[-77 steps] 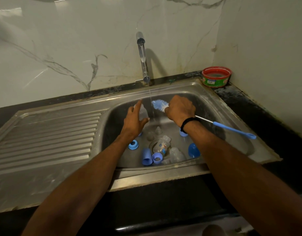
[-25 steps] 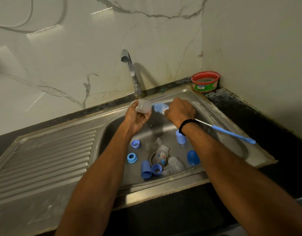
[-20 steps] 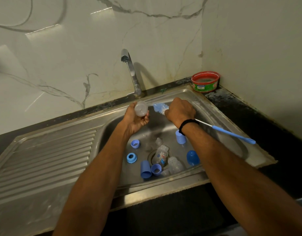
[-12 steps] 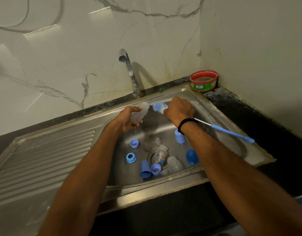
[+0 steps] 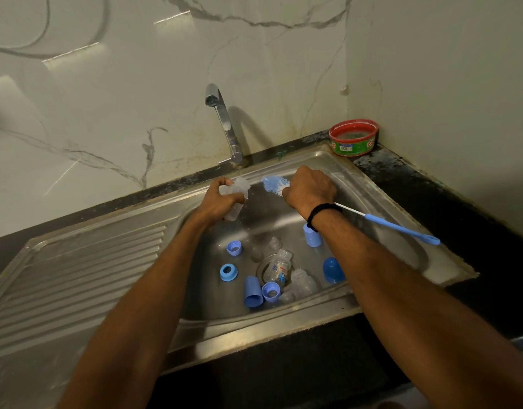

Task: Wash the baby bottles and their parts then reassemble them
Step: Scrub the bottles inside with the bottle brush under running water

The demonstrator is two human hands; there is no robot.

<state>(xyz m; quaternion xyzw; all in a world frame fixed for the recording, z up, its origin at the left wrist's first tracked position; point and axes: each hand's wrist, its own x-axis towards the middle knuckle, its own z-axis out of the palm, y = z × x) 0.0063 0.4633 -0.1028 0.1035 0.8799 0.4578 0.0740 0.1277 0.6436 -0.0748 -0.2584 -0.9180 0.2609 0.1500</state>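
The bottle (image 5: 236, 199), clear and with no top on it, is held tilted over the back of the sink (image 5: 381, 202), under a thin stream from the tap (image 5: 224, 122). The left hand (image 5: 220, 200) grips it, fingers curled round its body. Just to the right, not touching it, is the bristle head of the brush (image 5: 399, 227). The right hand (image 5: 310, 190) is closed in a fist around the brush's wire stem, and the blue handle sticks out past the wrist over the sink's right rim. A black band (image 5: 322, 212) circles that wrist.

Below the hands, the other parts lie in the basin. A printed bottle (image 5: 279, 267) rests on the drain, with a plain bottle (image 5: 303, 283) just beside it. To the left are one ring (image 5: 234, 248) and a second ring (image 5: 228, 272). A third ring (image 5: 271, 291) touches a pale cap (image 5: 252, 292) lying on its side. Another pale cap (image 5: 312, 236) stands partly behind the right forearm, and a dark cap (image 5: 332, 270) sits nearer the front.

A ribbed drainboard (image 5: 86, 270) runs off to the left. On the black counter (image 5: 431, 196), in the back corner, stands a red and green tub (image 5: 354, 137).
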